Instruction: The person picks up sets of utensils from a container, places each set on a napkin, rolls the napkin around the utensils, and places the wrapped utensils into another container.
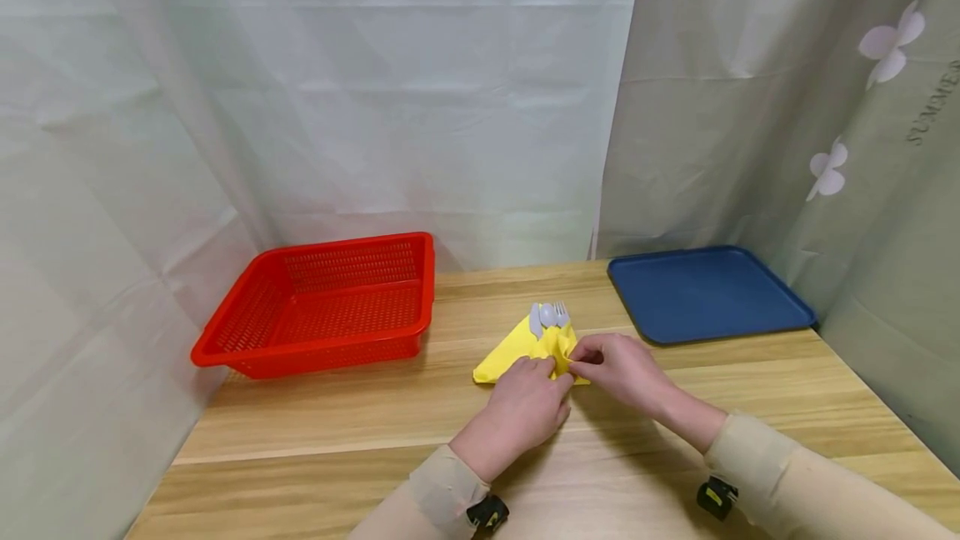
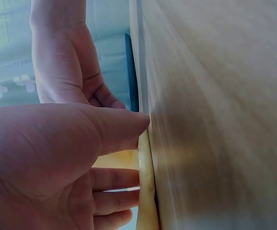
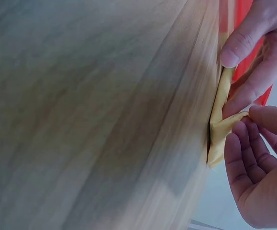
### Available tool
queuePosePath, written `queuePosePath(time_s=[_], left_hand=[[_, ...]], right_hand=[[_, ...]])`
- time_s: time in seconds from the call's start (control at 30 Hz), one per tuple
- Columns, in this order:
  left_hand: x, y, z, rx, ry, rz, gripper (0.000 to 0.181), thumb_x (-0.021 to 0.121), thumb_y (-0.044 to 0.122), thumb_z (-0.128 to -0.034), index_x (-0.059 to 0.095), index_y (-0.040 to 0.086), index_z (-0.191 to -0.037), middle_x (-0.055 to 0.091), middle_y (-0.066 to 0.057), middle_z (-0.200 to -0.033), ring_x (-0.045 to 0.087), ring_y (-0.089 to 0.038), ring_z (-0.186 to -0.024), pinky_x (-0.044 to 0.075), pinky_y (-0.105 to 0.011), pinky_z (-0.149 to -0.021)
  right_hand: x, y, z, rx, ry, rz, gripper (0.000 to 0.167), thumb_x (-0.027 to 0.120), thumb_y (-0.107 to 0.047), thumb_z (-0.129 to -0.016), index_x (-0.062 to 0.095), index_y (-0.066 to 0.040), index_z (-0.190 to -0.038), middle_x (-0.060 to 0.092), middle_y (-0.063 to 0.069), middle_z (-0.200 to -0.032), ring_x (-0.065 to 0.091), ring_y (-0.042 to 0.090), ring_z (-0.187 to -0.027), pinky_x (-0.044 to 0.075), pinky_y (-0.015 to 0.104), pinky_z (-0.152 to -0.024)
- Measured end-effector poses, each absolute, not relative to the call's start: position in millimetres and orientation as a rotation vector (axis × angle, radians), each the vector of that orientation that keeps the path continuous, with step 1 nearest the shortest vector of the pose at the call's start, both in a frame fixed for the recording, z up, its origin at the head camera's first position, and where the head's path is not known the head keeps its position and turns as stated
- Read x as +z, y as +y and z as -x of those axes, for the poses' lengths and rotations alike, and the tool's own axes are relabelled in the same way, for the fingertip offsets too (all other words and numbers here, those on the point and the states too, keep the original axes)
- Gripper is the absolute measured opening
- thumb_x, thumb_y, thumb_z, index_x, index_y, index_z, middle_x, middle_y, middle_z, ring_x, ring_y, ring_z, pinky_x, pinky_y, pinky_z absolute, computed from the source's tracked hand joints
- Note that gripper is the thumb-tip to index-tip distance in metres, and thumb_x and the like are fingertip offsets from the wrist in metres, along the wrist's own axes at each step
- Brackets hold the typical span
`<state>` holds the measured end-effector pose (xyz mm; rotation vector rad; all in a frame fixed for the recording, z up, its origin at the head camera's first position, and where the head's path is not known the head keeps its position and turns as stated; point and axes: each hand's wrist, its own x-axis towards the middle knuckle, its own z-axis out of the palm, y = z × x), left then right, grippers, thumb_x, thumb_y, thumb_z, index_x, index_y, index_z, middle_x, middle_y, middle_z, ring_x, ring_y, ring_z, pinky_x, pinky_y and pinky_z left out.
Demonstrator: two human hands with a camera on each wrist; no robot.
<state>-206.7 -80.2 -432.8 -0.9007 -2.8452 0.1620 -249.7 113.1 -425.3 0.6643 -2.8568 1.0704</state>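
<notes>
right hand [image 1: 618, 368] pinches yellow napkin [image 1: 512, 353]; left hand [image 1: 525, 403] touches it, fingers straight.

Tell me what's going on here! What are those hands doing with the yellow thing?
A person's left hand presses on a yellow napkin lying on the wooden table, while the right hand pinches a raised bit of it. A grey knife, spoon and fork poke out past the napkin's far side, with their lower parts hidden. A red basket sits off to the left and a blue tray to the right; neither hand is touching those.
</notes>
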Motion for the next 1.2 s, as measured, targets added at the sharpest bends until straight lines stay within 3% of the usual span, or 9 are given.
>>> queuePosePath(time_s=[0.33,0.53,0.67,0.97,1.2], left_hand=[[-435,-82,206,0.172,-2.82,0.92,0.031,0.075,0.042,-0.1042,0.077,0.021,-0.128,0.069,-0.002,-0.113,0.066,-0.019,-0.103,0.054,-0.036,-0.098],[-434,-87,210,0.088,-2.86,0.988,0.034,0.071,0.04,-0.1063,0.075,0.02,-0.133,0.071,-0.005,-0.126,0.067,-0.021,-0.116,0.051,-0.037,-0.109],[-433,-94,214,-0.017,-2.875,1.066,0.037,0.071,0.037,-0.107,0.072,0.022,-0.14,0.071,-0.005,-0.128,0.067,-0.022,-0.117,0.052,-0.037,-0.108],[-432,-103,220,-0.259,-2.934,1.117,0.023,0.074,0.024,-0.1026,0.06,0.014,-0.119,0.058,0.004,-0.104,0.059,-0.017,-0.099,0.051,-0.033,-0.1],[-431,-106,220,-0.286,-2.959,1.129,0.022,0.076,0.024,-0.1013,0.062,0.014,-0.115,0.058,0.004,-0.104,0.059,-0.017,-0.1,0.051,-0.031,-0.098]], right_hand=[[-427,112,251,1.112,-2.876,-0.648,0.009,0.084,-0.014,-0.099,0.082,-0.02,-0.092,0.074,-0.013,-0.085,0.064,0.009,-0.081,0.054,0.032,-0.077],[-430,112,255,1.16,-2.878,-0.678,0.005,0.083,-0.014,-0.099,0.083,-0.016,-0.095,0.075,-0.012,-0.087,0.065,0.008,-0.082,0.054,0.029,-0.077],[-431,113,257,1.189,-2.871,-0.716,0.004,0.082,-0.013,-0.1,0.084,-0.012,-0.097,0.076,-0.011,-0.088,0.064,0.009,-0.081,0.053,0.028,-0.075],[-426,112,260,1.125,-2.892,-0.779,0.004,0.08,-0.015,-0.103,0.084,-0.014,-0.101,0.075,-0.011,-0.089,0.062,0.009,-0.08,0.052,0.028,-0.073],[-430,109,259,1.064,-2.899,-0.82,0.004,0.08,-0.014,-0.102,0.084,-0.014,-0.102,0.077,-0.011,-0.091,0.065,0.006,-0.083,0.055,0.032,-0.078]])
